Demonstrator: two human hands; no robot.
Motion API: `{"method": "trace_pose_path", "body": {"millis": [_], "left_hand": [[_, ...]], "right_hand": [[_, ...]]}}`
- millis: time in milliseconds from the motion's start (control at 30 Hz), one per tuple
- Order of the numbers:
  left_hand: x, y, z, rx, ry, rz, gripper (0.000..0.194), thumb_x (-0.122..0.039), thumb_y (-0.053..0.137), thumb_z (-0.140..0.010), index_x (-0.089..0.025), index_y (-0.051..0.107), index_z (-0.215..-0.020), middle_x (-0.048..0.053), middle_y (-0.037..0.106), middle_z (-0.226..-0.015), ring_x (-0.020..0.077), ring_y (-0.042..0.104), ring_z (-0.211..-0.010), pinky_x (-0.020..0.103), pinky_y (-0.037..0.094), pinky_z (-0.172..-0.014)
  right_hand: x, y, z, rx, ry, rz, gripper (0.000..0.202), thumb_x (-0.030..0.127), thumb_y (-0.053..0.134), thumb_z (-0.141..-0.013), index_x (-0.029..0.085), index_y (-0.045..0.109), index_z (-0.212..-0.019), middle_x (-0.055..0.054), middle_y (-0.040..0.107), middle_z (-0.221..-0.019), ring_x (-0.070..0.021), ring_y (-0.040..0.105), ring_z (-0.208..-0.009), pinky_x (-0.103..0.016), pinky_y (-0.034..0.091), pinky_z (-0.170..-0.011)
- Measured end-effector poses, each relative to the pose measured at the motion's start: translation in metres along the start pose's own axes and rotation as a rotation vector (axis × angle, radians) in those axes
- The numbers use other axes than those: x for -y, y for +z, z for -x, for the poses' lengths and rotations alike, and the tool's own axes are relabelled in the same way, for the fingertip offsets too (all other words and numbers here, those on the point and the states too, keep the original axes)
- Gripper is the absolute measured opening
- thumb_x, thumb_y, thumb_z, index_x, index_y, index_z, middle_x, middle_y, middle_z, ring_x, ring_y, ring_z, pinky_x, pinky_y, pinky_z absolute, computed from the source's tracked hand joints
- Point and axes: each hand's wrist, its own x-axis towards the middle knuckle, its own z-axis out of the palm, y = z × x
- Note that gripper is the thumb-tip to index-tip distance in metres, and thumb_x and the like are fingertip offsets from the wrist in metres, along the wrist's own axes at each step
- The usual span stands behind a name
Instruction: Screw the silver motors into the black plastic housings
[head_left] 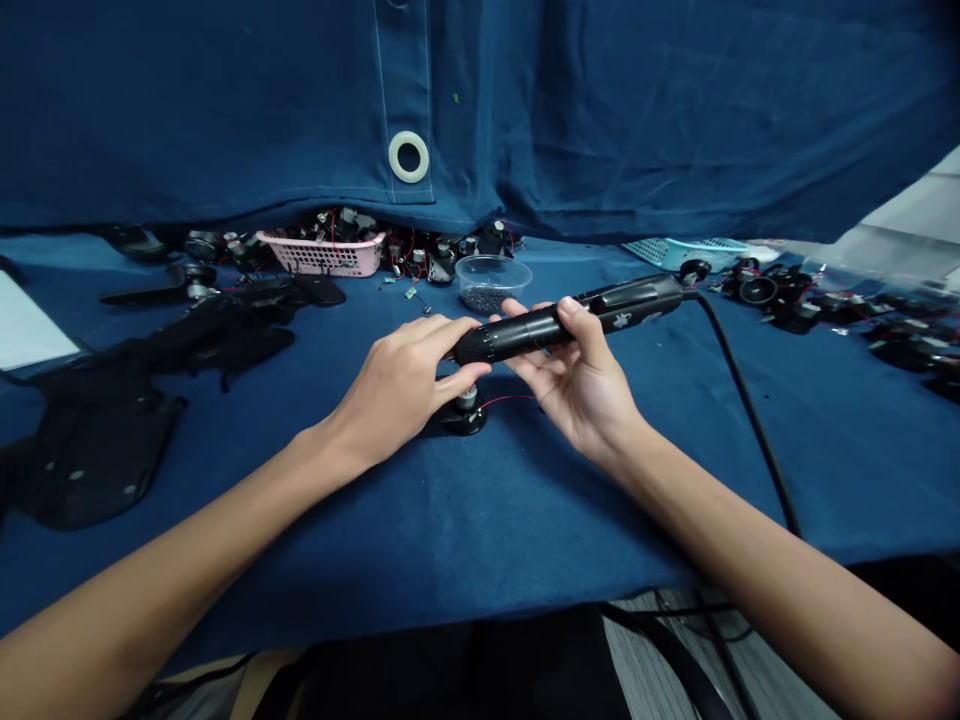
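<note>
A black corded electric screwdriver [525, 333] lies nearly level across both hands, above the blue-covered table. My right hand [581, 385] supports its body from below, thumb on top and the other fingers partly spread. My left hand [409, 380] is closed around the ribbed nose end, with the thumb below; its fingers hide the tip. Just beneath that hand sits a small black part with a silver motor [465, 410], and a red wire runs from it to the right.
A clear round tub [493, 285] of small dark screws stands behind the hands. Motor parts crowd a pink basket [322, 255]; a light-blue basket [686, 253] is back right. Black pieces [105, 430] lie left. The screwdriver's cable [750, 420] drops over the front edge. A blue curtain [262, 110] hangs behind.
</note>
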Motion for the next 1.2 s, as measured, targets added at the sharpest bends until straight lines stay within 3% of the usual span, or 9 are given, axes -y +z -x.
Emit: {"method": "trace_pose_path", "body": {"millis": [367, 567, 967, 1200], "left_hand": [[0.001, 0.006, 0.003, -0.117, 0.229, -0.294, 0.037, -0.031, 0.061, -0.093, -0.007, 0.057, -0.12, 0.013, 0.07, -0.107, 0.0247, 0.065, -0.094, 0.038, 0.052, -0.085], [0.007, 0.006, 0.003, -0.083, 0.204, -0.216, 0.039, -0.031, 0.06, -0.093, -0.008, 0.055, -0.124, 0.012, 0.068, -0.11, 0.0246, 0.063, -0.099, 0.04, 0.051, -0.09], [0.001, -0.001, 0.003, -0.032, 0.089, -0.091, 0.033, -0.034, 0.061, -0.091, -0.015, 0.056, -0.118, 0.007, 0.066, -0.104, 0.0217, 0.06, -0.094, 0.036, 0.045, -0.086], [0.001, -0.008, 0.002, -0.039, 0.094, -0.069, 0.039, -0.04, 0.06, -0.09, -0.015, 0.055, -0.12, 0.009, 0.065, -0.112, 0.0249, 0.06, -0.102, 0.039, 0.044, -0.09]], "right_hand": [[0.001, 0.001, 0.001, -0.005, -0.022, -0.004, 0.024, 0.04, 0.069, -0.082, 0.02, 0.06, -0.092, -0.005, 0.073, -0.109, -0.0215, 0.065, -0.114, -0.042, 0.053, -0.1], [0.001, -0.003, -0.001, 0.035, -0.007, -0.032, 0.015, 0.033, 0.069, -0.082, 0.021, 0.061, -0.085, -0.001, 0.074, -0.099, -0.0194, 0.066, -0.111, -0.041, 0.053, -0.101], [0.006, 0.0, 0.005, 0.086, 0.038, -0.015, 0.014, 0.033, 0.062, -0.082, 0.021, 0.063, -0.09, -0.003, 0.073, -0.108, -0.0226, 0.065, -0.114, -0.042, 0.049, -0.106], [0.013, 0.003, 0.01, 0.127, 0.004, -0.031, 0.014, 0.029, 0.059, -0.084, 0.02, 0.065, -0.091, -0.004, 0.074, -0.108, -0.0248, 0.065, -0.115, -0.043, 0.049, -0.105]]}}
